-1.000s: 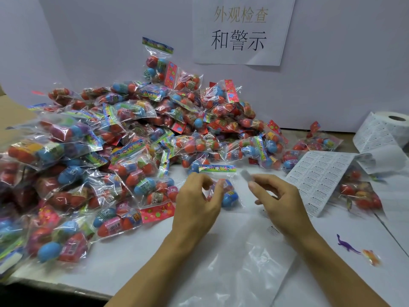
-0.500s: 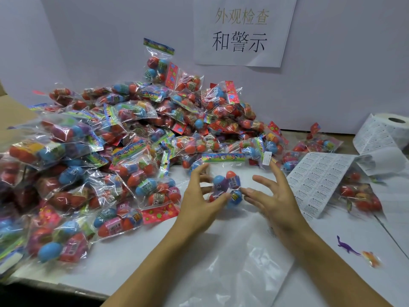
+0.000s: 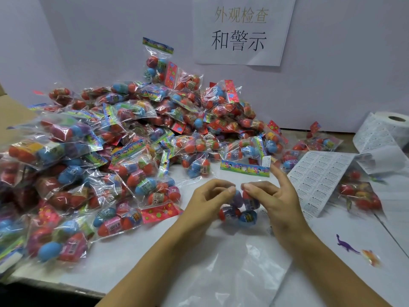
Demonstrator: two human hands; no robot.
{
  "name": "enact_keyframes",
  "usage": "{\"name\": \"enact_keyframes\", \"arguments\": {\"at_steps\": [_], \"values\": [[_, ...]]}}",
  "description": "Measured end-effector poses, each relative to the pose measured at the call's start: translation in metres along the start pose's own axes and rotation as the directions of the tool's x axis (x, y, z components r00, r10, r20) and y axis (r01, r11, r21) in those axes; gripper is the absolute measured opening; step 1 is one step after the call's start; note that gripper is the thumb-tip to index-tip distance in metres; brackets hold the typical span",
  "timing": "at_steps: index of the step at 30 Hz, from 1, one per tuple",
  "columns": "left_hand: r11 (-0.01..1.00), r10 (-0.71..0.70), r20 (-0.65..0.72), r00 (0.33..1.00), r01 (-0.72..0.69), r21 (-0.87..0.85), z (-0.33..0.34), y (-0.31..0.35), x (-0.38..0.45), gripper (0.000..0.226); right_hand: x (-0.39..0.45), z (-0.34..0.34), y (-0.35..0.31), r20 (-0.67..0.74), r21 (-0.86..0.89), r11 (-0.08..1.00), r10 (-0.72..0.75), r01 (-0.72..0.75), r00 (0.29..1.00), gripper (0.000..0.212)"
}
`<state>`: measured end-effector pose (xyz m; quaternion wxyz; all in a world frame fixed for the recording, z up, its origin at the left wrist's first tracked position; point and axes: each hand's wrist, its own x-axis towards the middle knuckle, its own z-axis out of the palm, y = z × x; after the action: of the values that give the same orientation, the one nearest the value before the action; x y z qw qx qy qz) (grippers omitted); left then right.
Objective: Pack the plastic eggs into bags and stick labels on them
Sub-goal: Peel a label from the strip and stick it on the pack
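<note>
at worktop [image 3: 137, 260] centre, left hand [image 3: 207, 203] and right hand [image 3: 277, 201] pinch one clear bag of plastic eggs [image 3: 240, 209], fingers [image 3: 252, 186] narrow; label sheet [image 3: 318, 182] lies beside right hand.

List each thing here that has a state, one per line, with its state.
bag of eggs: on the table, pinched by both hands
left hand: fingertips on the bag
right hand: thumb and finger on the bag, small label stuck to a raised fingertip
label roll: partly unrolled
pile of bags: filled, heaped
</note>
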<state>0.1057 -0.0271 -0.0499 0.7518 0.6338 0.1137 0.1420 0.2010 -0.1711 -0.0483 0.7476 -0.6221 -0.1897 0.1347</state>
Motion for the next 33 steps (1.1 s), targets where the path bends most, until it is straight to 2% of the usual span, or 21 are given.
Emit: {"name": "enact_keyframes", "arguments": {"at_steps": [2,5,7,10,12,14,16,17,18,21,23,26,28,33], "values": [[1.0,-0.013,-0.007,1.0,0.013,-0.022,0.0,0.0,0.001,0.013,-0.001,0.001,-0.001,0.002,0.008,1.0,-0.01,0.01,1.0,0.091],[0.998,-0.024,-0.007,1.0,0.023,-0.062,-0.002,-0.001,0.002,0.005,-0.003,0.004,-0.005,-0.014,0.032,0.999,-0.024,0.024,1.0,0.087],[0.996,-0.033,0.029,0.999,0.035,-0.079,-0.003,-0.002,0.002,0.017,-0.003,0.005,-0.006,-0.039,0.051,0.998,-0.035,0.037,0.999,0.087],[0.995,-0.083,0.094,0.992,0.088,-0.048,-0.003,-0.003,-0.001,0.052,-0.002,0.003,-0.008,-0.098,0.063,0.997,-0.044,0.051,0.994,0.089],[0.995,-0.08,0.108,0.991,0.085,-0.046,-0.001,-0.003,-0.001,0.053,-0.001,0.002,-0.011,-0.119,0.075,0.996,-0.037,0.046,0.992,0.087],[0.996,-0.055,0.077,0.996,0.061,-0.072,-0.001,-0.002,0.0,0.047,0.001,-0.001,-0.014,-0.154,0.108,0.991,-0.057,0.074,0.986,0.07],[0.991,-0.051,0.012,0.999,0.052,-0.125,-0.003,0.001,0.001,0.044,0.003,-0.007,-0.017,-0.198,0.115,0.985,-0.108,0.133,0.974,0.037],[0.986,-0.055,-0.015,0.998,0.052,-0.161,-0.005,0.001,0.002,0.042,0.003,-0.009,-0.02,-0.197,0.094,0.983,-0.136,0.157,0.971,0.017],[0.98,-0.063,-0.036,0.997,0.055,-0.192,-0.006,0.003,0.003,0.039,0.002,-0.011,-0.021,-0.173,0.04,0.982,-0.176,0.185,0.969,0.013],[0.969,-0.061,-0.074,0.995,0.041,-0.244,-0.008,0.005,0.004,0.034,-0.005,-0.012,-0.026,0.018,-0.213,0.936,-0.284,0.281,0.959,0.02],[0.964,-0.06,-0.071,0.996,0.039,-0.264,-0.008,0.006,0.005,0.039,-0.009,-0.008,-0.025,0.148,-0.409,0.848,-0.304,0.338,0.941,0.019],[0.964,-0.053,-0.055,0.997,0.037,-0.263,-0.008,0.006,0.004,0.046,-0.012,-0.004,-0.02,0.222,-0.593,0.698,-0.338,0.401,0.915,0.022],[0.968,-0.045,-0.039,0.998,0.034,-0.247,-0.009,0.005,0.004,0.046,-0.013,-0.002,-0.018,0.233,-0.625,0.666,-0.339,0.408,0.911,0.021],[0.977,-0.035,0.008,0.999,0.036,-0.211,-0.008,0.004,0.002,0.045,-0.014,-0.003,-0.017,0.244,-0.623,0.667,-0.33,0.408,0.912,0.016]]}}
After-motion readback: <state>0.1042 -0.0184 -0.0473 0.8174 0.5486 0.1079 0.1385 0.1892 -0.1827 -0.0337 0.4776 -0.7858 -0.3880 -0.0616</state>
